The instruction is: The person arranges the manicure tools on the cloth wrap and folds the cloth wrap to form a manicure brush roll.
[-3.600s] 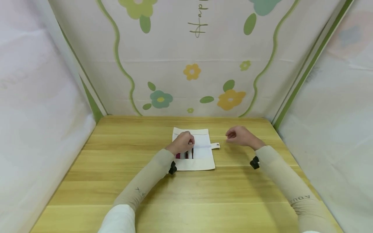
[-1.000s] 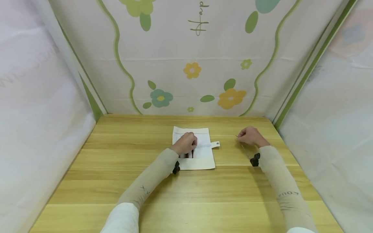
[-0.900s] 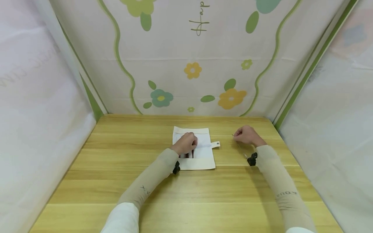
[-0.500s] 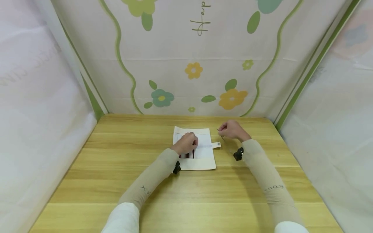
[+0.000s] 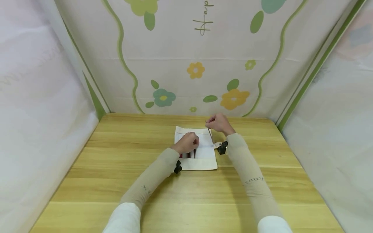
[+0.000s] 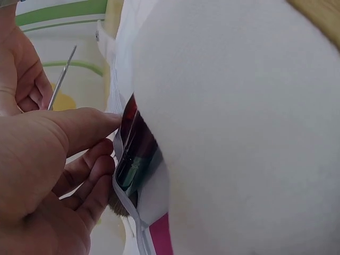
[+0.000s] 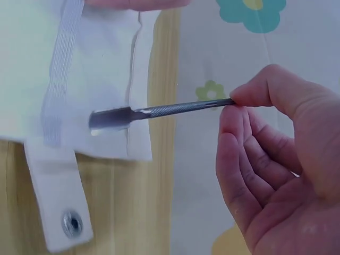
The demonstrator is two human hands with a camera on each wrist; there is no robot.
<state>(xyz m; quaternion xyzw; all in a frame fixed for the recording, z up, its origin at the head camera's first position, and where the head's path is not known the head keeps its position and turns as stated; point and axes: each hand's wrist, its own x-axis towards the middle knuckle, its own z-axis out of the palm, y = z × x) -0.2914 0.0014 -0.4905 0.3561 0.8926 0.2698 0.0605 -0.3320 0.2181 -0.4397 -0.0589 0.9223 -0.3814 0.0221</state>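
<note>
A white fabric case [image 5: 201, 164] lies unfolded on the wooden table, its snap tab [image 7: 61, 199] pointing right. Dark-handled brushes [image 6: 135, 164] sit under its elastic band [image 6: 118, 143]. My left hand [image 5: 186, 143] is over the case; in the left wrist view its thumb and fingers pinch the band's edge beside the brushes. Thumb and forefinger of my right hand [image 7: 281, 143] pinch one end of a thin metal tool [image 7: 175, 109] with a knurled shaft and a flat, scoop-like end. That flat end hangs over the right part of the case.
Behind the table [image 5: 116, 155] rises a white fabric wall [image 5: 175, 48] with printed flowers. More white fabric walls [image 5: 38, 97] stand at the left and right sides.
My right hand, empty-looking in the oldest frame, holds the metal tool and has moved left to the case's right edge. The left hand has shifted slightly right on the case.
</note>
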